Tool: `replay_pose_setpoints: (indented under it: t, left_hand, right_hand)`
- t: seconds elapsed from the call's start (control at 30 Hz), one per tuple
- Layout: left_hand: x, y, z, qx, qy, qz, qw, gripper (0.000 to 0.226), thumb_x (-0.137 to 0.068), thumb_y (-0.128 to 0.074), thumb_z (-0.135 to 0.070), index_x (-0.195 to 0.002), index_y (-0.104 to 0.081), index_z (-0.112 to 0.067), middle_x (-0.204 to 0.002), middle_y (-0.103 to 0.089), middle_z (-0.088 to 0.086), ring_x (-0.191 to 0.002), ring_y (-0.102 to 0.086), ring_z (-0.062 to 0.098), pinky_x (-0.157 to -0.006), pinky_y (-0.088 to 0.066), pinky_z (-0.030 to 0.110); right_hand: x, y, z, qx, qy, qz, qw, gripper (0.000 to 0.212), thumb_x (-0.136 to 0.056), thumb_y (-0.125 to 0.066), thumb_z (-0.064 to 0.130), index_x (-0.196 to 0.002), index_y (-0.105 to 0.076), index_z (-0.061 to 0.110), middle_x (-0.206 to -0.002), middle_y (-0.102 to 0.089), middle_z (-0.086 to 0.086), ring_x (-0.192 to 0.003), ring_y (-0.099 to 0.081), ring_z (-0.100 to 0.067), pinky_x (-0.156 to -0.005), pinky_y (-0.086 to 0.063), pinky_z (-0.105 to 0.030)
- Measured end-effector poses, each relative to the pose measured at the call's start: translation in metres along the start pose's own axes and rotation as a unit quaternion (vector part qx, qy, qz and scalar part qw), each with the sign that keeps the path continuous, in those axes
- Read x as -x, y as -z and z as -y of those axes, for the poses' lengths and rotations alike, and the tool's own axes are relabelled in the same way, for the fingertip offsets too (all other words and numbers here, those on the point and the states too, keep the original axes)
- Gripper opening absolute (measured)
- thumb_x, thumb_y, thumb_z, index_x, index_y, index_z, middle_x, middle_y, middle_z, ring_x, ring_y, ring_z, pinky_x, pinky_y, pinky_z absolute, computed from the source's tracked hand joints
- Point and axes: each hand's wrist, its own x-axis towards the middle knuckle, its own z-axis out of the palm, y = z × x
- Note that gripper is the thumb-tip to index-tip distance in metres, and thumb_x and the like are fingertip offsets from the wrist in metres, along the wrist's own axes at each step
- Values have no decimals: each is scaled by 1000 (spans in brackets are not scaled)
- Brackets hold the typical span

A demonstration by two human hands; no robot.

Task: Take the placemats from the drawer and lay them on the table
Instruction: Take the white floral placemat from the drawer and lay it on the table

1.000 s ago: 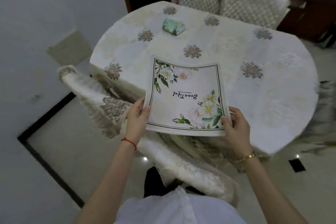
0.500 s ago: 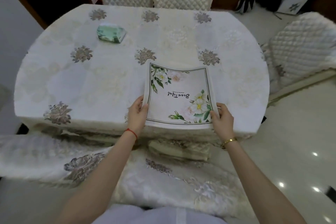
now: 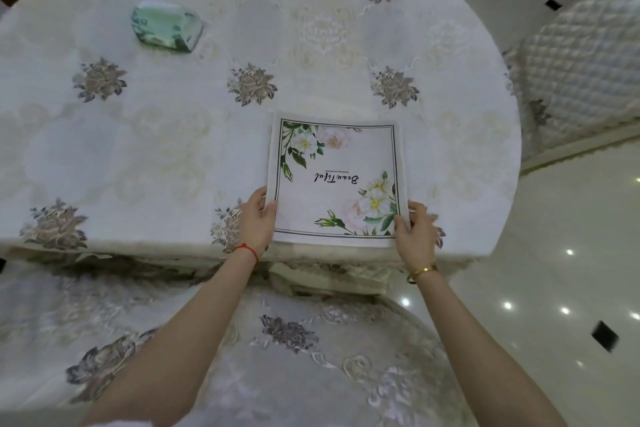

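Head view. Floral placemat (image 3: 337,180), square, dark-bordered, script lettering upside down toward the camera, lying at the near edge of the tabletop (image 3: 173,135), on the embroidered cloth. Left hand (image 3: 257,218) at the near left corner, grip closed lightly on the mat's edge, thumb on top. Right hand (image 3: 415,234) at the near right corner, grip likewise pinching the edge, thumb on top. Red string on the left wrist, gold bracelet (image 3: 420,272) on the right. Green faceted object (image 3: 166,26) far left on the tabletop, well apart from the mat. Quilted chair (image 3: 581,69) at right.
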Motion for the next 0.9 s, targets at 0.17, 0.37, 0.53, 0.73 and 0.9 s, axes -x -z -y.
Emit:
replay_pose_setpoints:
  t: [0.17, 0.37, 0.53, 0.73, 0.9]
  left_hand:
    - [4, 2, 1, -3, 0, -35, 999, 41, -91, -58, -9, -132, -54, -9, -121, -61, 4, -113, -57, 14, -94, -44, 17]
    - [7, 3, 0, -11, -8, -59, 998, 41, -87, -63, -8, -128, -57, -11, -101, -62, -3, -82, -58, -4, -67, -44, -2]
    - [4, 5, 5, -78, -34, -90, 992, 40, -84, -63, -13, -123, -61, -18, -97, -71, 0, -79, -63, 6, -81, -48, 8]
    - [-9, 10, -2, -258, -158, -94, 948, 38, -94, -52, -18, -132, -53, -19, -127, -61, 0, -111, -59, 18, -92, -47, 32]
    - [-50, -5, -35, -308, -256, -51, 915, 41, -96, -48, -19, -136, -48, -13, -134, -56, 8, -123, -50, 23, -97, -42, 31]
  right_hand:
    - [-3, -4, -8, -39, 1, -10, 999, 37, -84, -60, 15, -121, -55, 13, -116, -62, -12, -108, -58, -32, -96, -45, -51]
    - [-1, 0, -7, -35, 21, -8, 999, 29, -84, -60, 15, -112, -57, 16, -96, -67, -7, -88, -63, -24, -80, -51, -42]
    - [-1, 8, -9, 16, 54, -8, 998, 29, -88, -59, 14, -117, -57, 10, -97, -61, -2, -91, -56, -20, -76, -42, -29]
    - [-24, 7, -10, 161, 197, -41, 966, 31, -88, -57, 10, -118, -55, 4, -116, -58, -13, -107, -49, -31, -93, -44, -44]
    - [-70, -16, 24, 194, 248, 19, 949, 43, -95, -48, 19, -134, -47, 3, -138, -48, -17, -129, -40, -35, -110, -32, -46]
